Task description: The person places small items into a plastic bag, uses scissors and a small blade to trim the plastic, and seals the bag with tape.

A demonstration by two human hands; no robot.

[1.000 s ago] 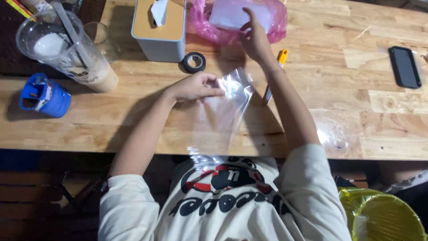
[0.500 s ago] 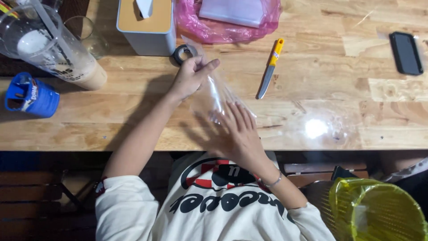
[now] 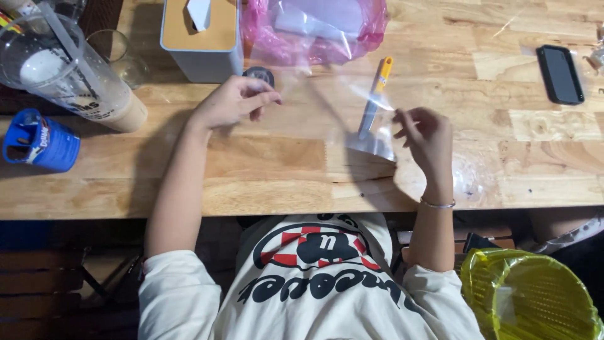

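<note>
Clear plastic bag (image 3: 371,126) hung stretched near the desk's (image 3: 251,176) front edge, each grip pinching it, left hand (image 3: 234,101) and right hand (image 3: 423,133); even tension would have kept it flat.

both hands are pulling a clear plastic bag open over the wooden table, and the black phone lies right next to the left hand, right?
Not quite. The head view shows the black phone lying far out on the right hand's side, well away from the left hand. What lies right next to the left hand is a black tape roll. The rest holds: both hands hold the clear plastic bag over the wooden table.
</note>
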